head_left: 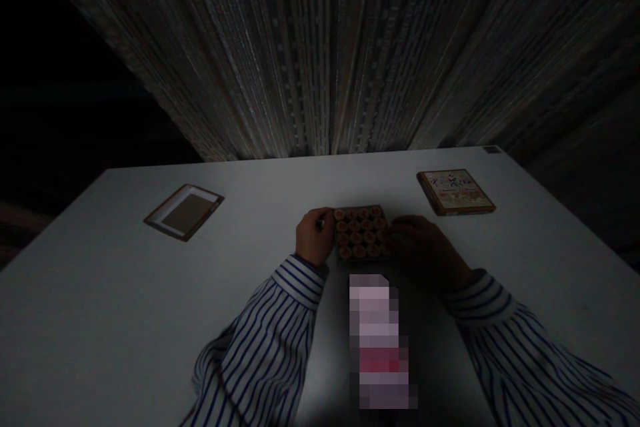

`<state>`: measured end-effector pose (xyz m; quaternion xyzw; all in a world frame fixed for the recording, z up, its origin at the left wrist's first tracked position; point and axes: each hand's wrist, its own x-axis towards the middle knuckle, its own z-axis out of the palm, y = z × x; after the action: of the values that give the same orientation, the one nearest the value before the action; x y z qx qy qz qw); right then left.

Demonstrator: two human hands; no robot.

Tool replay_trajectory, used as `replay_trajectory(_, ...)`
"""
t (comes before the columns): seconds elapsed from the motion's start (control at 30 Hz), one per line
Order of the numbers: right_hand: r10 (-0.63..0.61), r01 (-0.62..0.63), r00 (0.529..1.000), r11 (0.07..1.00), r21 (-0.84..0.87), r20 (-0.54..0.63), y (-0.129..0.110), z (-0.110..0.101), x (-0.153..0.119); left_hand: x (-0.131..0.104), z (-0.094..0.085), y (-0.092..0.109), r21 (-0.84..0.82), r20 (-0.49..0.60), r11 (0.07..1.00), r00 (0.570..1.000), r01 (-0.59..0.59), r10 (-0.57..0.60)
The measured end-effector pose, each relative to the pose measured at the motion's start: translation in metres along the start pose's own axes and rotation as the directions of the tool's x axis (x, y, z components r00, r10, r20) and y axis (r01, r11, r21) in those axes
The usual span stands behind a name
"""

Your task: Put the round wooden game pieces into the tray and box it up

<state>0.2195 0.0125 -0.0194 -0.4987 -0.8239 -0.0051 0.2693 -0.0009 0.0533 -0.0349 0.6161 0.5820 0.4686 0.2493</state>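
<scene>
A small shallow tray [364, 261] stands on the white table, filled with rows of round wooden Chinese chess pieces [355, 237] that carry reddish characters. My left hand [315, 237] is at the tray's left side, fingers curled closed and pinching its edge. At the opposite side is my right hand [427, 247], its fingertips bent against the tray's right edge and covering the outermost pieces there. Deep shadow hides the underside of the right hand and its thumb.
An open box lid or shallow box [185, 211] with a brown panel inside lies to the left on the white table [240, 193]. A flat box with a printed cover [457, 191] lies at the right. A striped curtain [320, 47] hangs behind the far edge. The light is dim.
</scene>
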Motion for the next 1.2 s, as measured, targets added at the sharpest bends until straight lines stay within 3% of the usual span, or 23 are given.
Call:
replay_trajectory(0.2, 0.067, -0.067, 0.998, 0.998, -0.007, -0.018, -0.003, -0.003, 0.003, 0.0, 0.001, 0.0, 0.009, 0.0, 1.0, 1.0, -0.002, 0.002)
replay_trajectory(0.53, 0.151, -0.15, 0.988, 0.988, 0.031, -0.023, 0.005, 0.009, 0.014, 0.0, 0.001, -0.002, 0.007, 0.006, 1.0, 1.0, -0.001, 0.001)
replay_trajectory(0.97, 0.175, -0.176, 0.984, 0.984, 0.017, 0.016, 0.005, 0.009, 0.014, 0.0, 0.0, 0.0, 0.015, 0.004, 1.0, 1.0, 0.011, -0.011)
replay_trajectory(1.2, 0.124, -0.123, 0.992, 0.991, 0.055, -0.016, 0.003, -0.001, 0.01, 0.0, 0.0, -0.001, 0.014, -0.004, 1.0, 1.0, 0.01, -0.01)
